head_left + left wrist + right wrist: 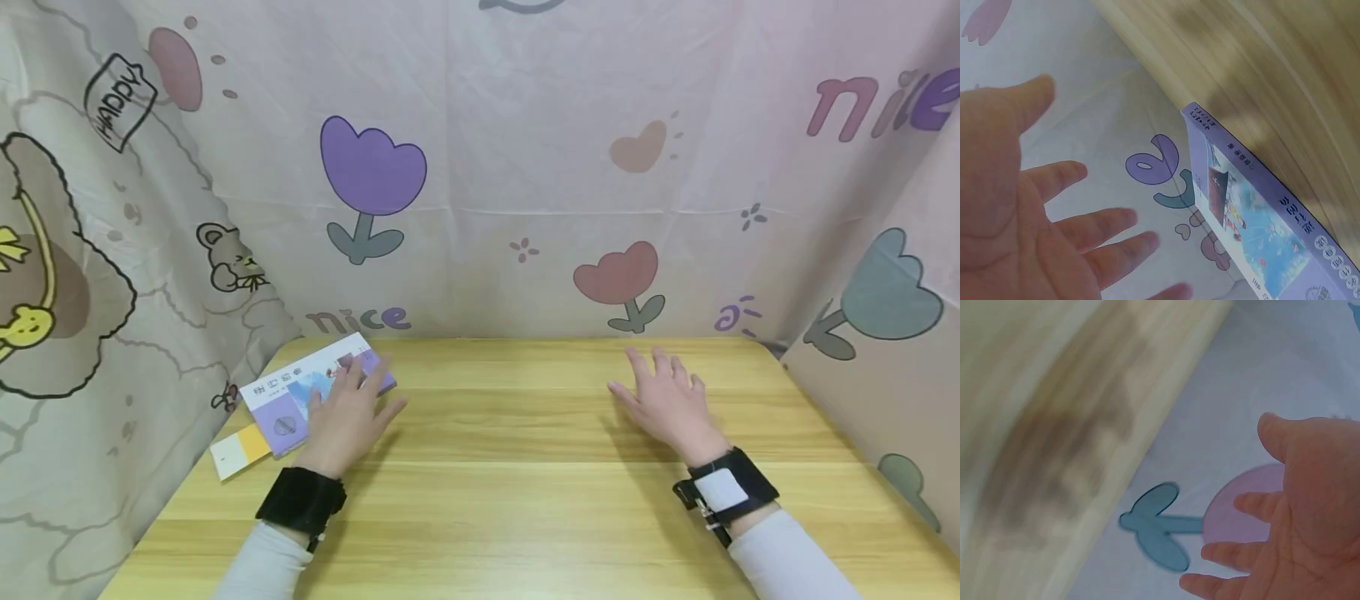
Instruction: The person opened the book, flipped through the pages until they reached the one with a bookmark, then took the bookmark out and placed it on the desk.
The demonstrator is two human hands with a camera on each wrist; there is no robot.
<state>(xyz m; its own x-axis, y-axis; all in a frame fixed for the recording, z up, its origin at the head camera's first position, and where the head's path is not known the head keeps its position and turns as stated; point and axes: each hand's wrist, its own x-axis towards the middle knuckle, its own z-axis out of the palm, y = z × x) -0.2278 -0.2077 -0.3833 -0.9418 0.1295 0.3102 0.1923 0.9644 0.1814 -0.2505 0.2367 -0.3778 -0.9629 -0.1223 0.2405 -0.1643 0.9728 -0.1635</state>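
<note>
In the head view my left hand (341,425) hovers over a purple and white book (281,412) with a blue picture on its cover, at the left of the table. The left wrist view shows a gap between its spread fingers (1110,219) and the book (1260,219), whose thick spine faces the camera. From under the book's left end sticks out a white and yellow card-like piece (240,452). Over the right part of the table my right hand (670,407) is held up with fingers spread and nothing in it. Its shadow falls on the wood in the right wrist view.
The wooden table (510,467) reaches back to a hanging cloth (495,150) printed with flowers and letters. More printed cloth hangs along the left and right sides. Each wrist wears a black strap (302,500).
</note>
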